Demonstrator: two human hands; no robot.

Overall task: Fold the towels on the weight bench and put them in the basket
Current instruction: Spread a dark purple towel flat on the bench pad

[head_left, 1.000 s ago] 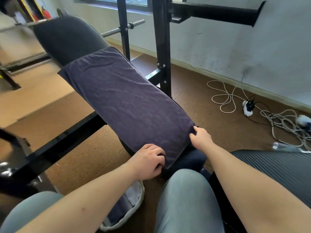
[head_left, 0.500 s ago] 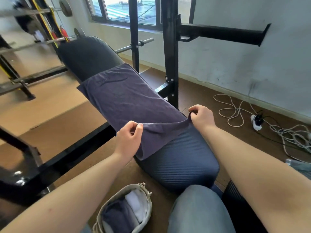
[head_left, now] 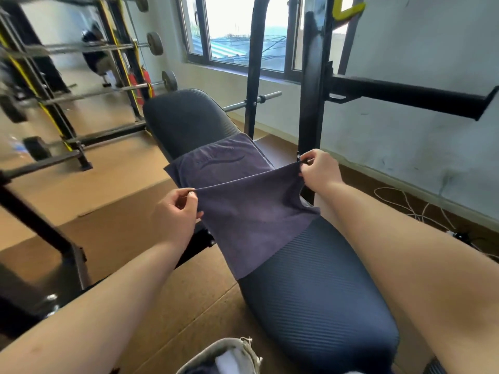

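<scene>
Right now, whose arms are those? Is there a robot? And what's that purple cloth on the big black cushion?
There is no robot here. A person wears a camera on their head, so the one picture looks forward and down along their own bare arms. The left hand and the right hand each pinch a corner of a dark purple towel. They hold that edge up in the air, while the far part of the towel lies flat on the black padded weight bench. At the bottom of the picture you can see the rim of a basket on the floor, with something white inside. Farther back are a window and a barbell on a rack.
</scene>
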